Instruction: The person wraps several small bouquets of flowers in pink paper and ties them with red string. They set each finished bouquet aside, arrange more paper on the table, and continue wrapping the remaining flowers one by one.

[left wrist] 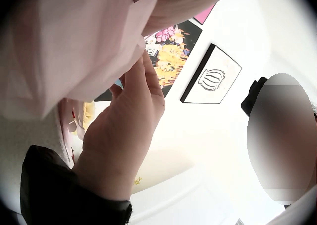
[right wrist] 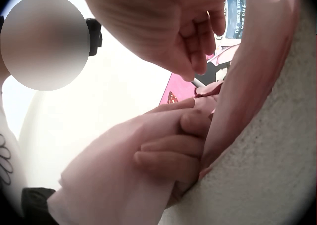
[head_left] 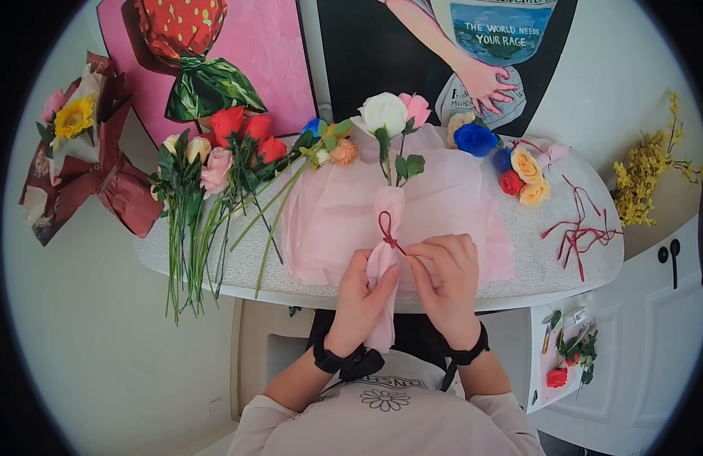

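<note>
My left hand (head_left: 357, 304) grips the gathered pink wrapping paper (head_left: 381, 262) below a knot; its curled fingers (right wrist: 168, 153) lie round the paper in the right wrist view. A dark red cord (head_left: 385, 226) with a standing loop is tied round the wrap. My right hand (head_left: 449, 285) pinches a cord end just right of the knot, thumb and forefinger together. Out of the wrap's top rise a white rose (head_left: 383, 114) and a pink rose (head_left: 416, 109) with green leaves. In the left wrist view the paper (left wrist: 69, 42) hides part of the fingers.
Beneath the bouquet lie pink paper sheets (head_left: 458, 205) on the pale table (head_left: 587, 266). Long-stemmed flowers (head_left: 203, 228) lie at left, stems over the edge. At right are a small bunch of roses (head_left: 511, 182) and loose red cords (head_left: 576, 232). Paintings (head_left: 287, 68) stand behind.
</note>
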Action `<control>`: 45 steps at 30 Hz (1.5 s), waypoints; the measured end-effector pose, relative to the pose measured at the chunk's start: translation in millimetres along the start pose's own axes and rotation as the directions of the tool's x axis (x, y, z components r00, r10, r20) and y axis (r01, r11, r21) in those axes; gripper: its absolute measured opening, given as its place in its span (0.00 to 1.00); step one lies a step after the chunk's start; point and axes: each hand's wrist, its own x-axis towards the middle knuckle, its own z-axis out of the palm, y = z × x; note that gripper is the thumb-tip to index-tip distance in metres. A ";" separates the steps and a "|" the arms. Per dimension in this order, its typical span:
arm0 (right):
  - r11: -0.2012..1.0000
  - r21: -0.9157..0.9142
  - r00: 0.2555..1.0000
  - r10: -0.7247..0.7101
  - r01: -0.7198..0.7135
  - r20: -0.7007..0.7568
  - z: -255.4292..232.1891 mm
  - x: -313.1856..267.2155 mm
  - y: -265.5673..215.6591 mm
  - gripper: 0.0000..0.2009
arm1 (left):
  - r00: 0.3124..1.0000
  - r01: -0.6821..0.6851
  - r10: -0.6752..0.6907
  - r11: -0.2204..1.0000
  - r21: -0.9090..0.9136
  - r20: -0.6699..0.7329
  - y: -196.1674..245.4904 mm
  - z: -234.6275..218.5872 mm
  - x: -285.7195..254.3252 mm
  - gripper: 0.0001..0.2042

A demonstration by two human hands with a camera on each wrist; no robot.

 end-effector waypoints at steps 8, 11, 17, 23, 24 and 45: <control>0.987 -0.149 0.998 -0.060 0.064 0.026 8.1 4.4 0.2 0.10 | 1.000 -0.027 0.027 0.991 0.135 0.002 4.9 0.6 0.4 0.12; 0.975 -0.186 0.992 -0.112 0.120 0.053 7.7 8.7 2.9 0.10 | 0.999 0.001 -0.008 0.981 0.193 0.032 11.6 0.0 0.2 0.13; 0.983 -0.151 0.990 -0.090 0.105 0.108 4.8 17.9 7.1 0.08 | 0.989 -0.120 0.091 0.954 0.273 0.116 6.1 -4.2 5.6 0.14; 0.999 0.033 0.991 -0.005 0.000 0.135 6.3 17.5 11.9 0.09 | 0.883 0.467 -0.402 0.714 -0.521 0.240 39.3 -10.1 10.4 0.15; 0.998 0.062 0.989 -0.006 -0.003 0.147 6.5 17.2 11.7 0.09 | 0.893 0.450 -0.396 0.743 -0.496 0.216 40.9 -12.2 12.0 0.15; 0.949 0.271 0.987 0.153 -0.158 0.040 7.6 15.2 7.7 0.05 | 0.947 0.301 -0.182 0.786 -0.540 0.264 26.4 -19.6 14.7 0.20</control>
